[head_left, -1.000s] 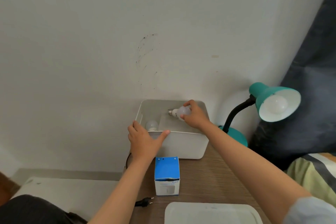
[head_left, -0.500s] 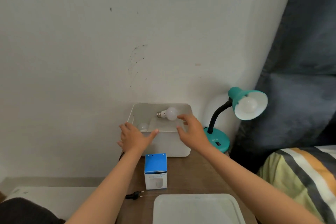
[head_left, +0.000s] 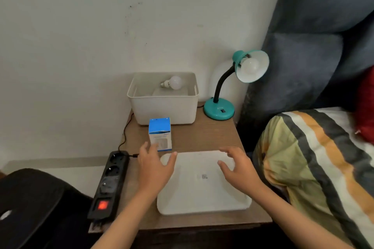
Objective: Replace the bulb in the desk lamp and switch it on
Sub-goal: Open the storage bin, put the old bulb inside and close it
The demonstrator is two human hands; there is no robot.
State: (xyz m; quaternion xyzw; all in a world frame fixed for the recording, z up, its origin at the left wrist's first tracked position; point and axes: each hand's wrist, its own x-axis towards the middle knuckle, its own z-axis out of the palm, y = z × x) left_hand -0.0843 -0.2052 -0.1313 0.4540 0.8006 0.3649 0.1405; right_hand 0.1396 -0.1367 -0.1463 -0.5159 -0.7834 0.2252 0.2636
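Note:
A teal desk lamp [head_left: 219, 110] stands at the back right of the small wooden table, its shade holding an unlit white bulb [head_left: 251, 65]. A loose white bulb [head_left: 174, 83] lies inside the white bin [head_left: 164, 107] against the wall. In front of the bin stands a blue and white bulb box [head_left: 159, 134]. My left hand [head_left: 154, 164] hovers open just in front of that box, over the left edge of a white lid [head_left: 202, 192]. My right hand [head_left: 236, 164] hovers open over the lid's right part. Both hands hold nothing.
A black power strip [head_left: 107, 184] with a lit red switch lies along the table's left edge, a black cord running up behind the bin. A striped blanket [head_left: 315, 159] and a dark padded headboard [head_left: 315, 36] fill the right side. A dark object sits at lower left.
My right hand let go of the bulb in the bin. Both hands drew back from the bin to above the white lid, and the camera tilted down.

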